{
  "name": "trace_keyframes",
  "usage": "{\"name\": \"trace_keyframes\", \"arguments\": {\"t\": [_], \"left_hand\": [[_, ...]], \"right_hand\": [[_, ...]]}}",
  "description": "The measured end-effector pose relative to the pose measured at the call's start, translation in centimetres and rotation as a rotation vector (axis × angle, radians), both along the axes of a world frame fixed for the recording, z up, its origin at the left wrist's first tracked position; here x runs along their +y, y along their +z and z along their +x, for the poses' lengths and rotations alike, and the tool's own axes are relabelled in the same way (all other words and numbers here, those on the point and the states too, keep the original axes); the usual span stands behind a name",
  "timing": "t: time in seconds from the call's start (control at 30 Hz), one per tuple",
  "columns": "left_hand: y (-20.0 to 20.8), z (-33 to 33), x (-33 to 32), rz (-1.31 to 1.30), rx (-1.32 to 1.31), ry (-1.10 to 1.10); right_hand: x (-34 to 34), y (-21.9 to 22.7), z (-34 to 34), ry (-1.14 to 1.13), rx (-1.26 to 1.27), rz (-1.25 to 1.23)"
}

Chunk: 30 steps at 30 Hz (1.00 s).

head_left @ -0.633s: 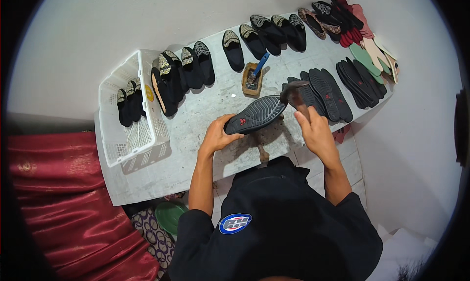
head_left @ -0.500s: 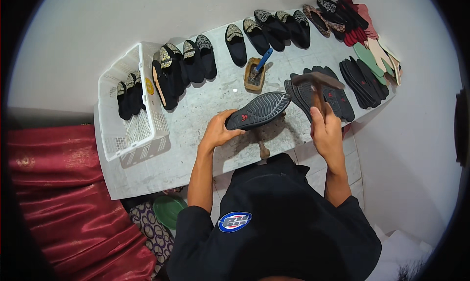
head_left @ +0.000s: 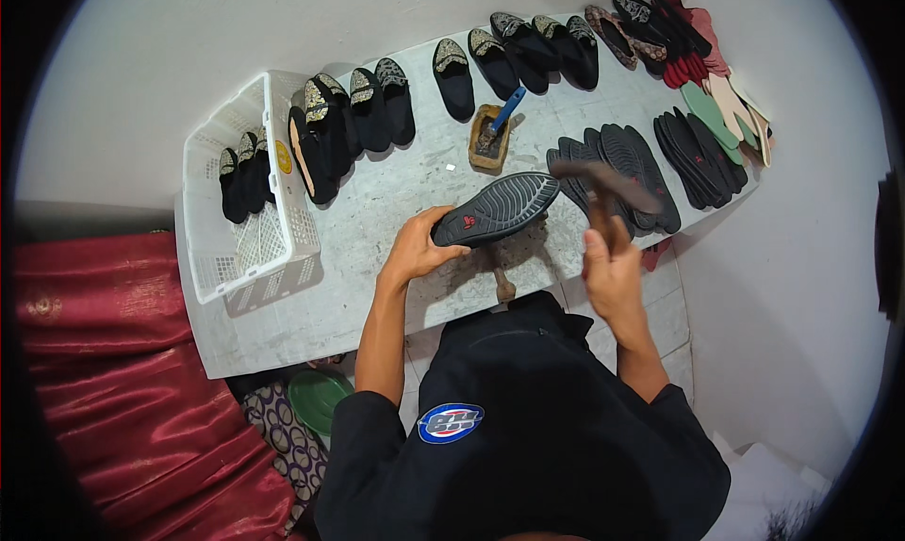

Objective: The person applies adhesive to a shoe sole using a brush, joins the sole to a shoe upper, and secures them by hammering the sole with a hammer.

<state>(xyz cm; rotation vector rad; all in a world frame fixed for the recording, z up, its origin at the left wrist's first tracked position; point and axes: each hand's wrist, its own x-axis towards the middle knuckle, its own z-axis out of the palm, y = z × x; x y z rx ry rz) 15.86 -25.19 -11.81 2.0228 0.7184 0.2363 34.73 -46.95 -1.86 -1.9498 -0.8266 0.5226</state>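
Observation:
A black shoe (head_left: 500, 209) lies sole up, its ridged underside facing me and its toe pointing to the far right. My left hand (head_left: 419, 245) grips it by the heel, thumb on the near side and fingers on the far side. In my right hand (head_left: 615, 275) is a hammer (head_left: 603, 185), held by its handle. The hammer's head is blurred and hangs just right of the shoe's toe. Under the shoe, part of a support (head_left: 501, 279) with a rounded end shows; the rest is hidden.
On the grey table (head_left: 377, 249), a tub (head_left: 488, 155) holds a blue-handled brush (head_left: 504, 112). Black soles (head_left: 650, 178) lie to the right, finished-looking shoes (head_left: 453, 79) along the back. A white plastic basket (head_left: 304, 221) with shoes stands left, near a red curtain (head_left: 104, 305).
My right hand has swung the hammer slightly left, bringing its head closer to the shoe's toe. My left hand keeps its hold on the heel. The whole view has shifted slightly.

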Motion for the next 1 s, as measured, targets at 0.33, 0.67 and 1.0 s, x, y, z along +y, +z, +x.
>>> {"name": "trace_keyframes", "arguments": {"t": [0.33,0.67,1.0], "left_hand": [[-0.6,-0.6,0.1,0.03,-0.021,0.012],[-0.1,-0.7,-0.4,0.026,-0.006,0.016],[0.5,-0.2,-0.2,0.08,-0.024,-0.002]], "right_hand": [[0.3,1.5,0.3,0.049,0.043,-0.02],[0.3,-0.6,-0.8,0.145,-0.03,-0.182],[-0.3,-2.9,-3.1,0.171,-0.154,-0.2]]}}
